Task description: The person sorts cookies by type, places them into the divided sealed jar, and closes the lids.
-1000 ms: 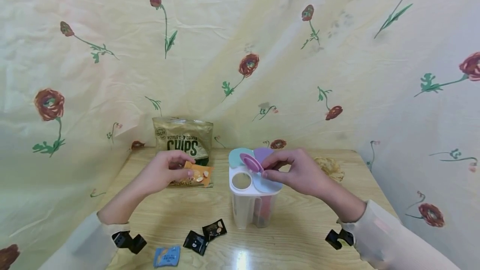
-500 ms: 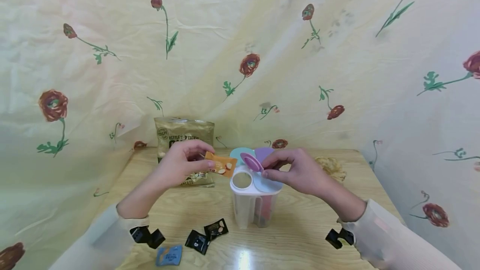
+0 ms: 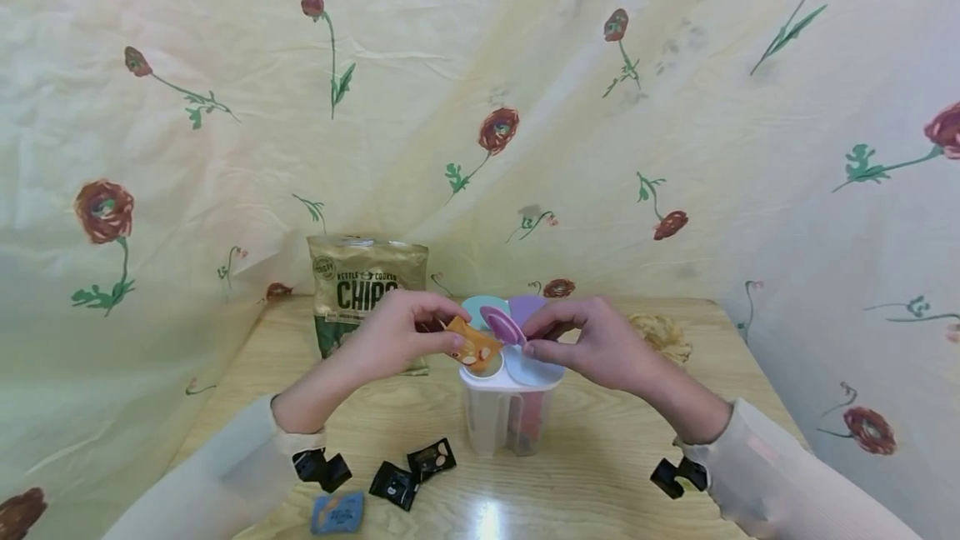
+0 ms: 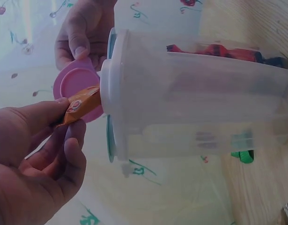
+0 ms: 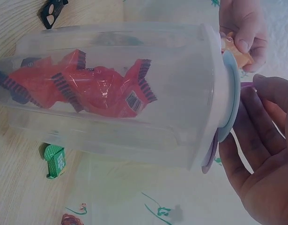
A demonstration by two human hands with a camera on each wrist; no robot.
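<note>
My left hand pinches an orange snack packet between thumb and fingers. In the left wrist view the packet's tip touches or nearly touches the rim of the clear container. My right hand pinches the raised pink lid of that container, beside the round opening. The other lids, teal, purple and light blue, lie down. Red packets show through one compartment's wall in the right wrist view.
Behind my left hand stands a gold chips bag. Two black packets and a blue packet lie at the front left of the table. Some crumpled yellowish material sits right of the container. Green packaging is behind it.
My left hand has moved right with the orange packet, from in front of the chips bag to the container's opening, and the packet now tilts downward. My right hand stays at the pink lid.
</note>
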